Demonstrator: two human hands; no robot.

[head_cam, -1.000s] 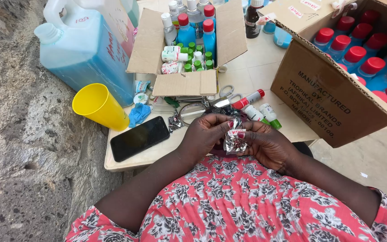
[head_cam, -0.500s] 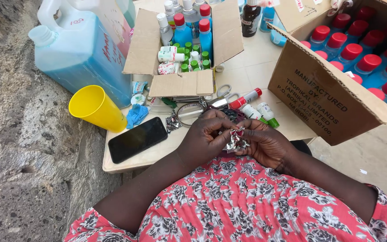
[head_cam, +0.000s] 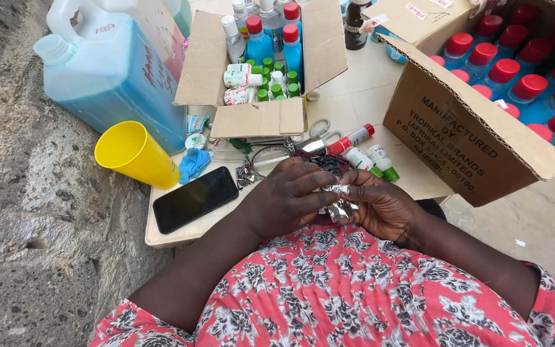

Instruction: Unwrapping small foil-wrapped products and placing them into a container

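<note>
hands: left hand (head_cam: 284, 199) and right hand (head_cam: 383, 209) both pinch a crinkly silver foil piece (head_cam: 340, 204) with their fingers, near desk (head_cam: 380, 103) edge
left of them: black phone (head_cam: 195, 199), yellow cup (head_cam: 135, 154), big blue jug (head_cam: 107, 77)
far: small open carton (head_cam: 258, 119) of little bottles
right: big brown carton (head_cam: 457, 135), black print on its side, red-capped blue bottles (head_cam: 528, 87) inside

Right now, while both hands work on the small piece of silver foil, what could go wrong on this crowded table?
1. The black phone lies close to the table's front edge; a nudge from the left hand might push it off.
2. The yellow cup leans at the table's left edge, so it may roll or drop.
3. The silver foil, pinched between the left hand and the right hand, looks thin and may tear.
</note>
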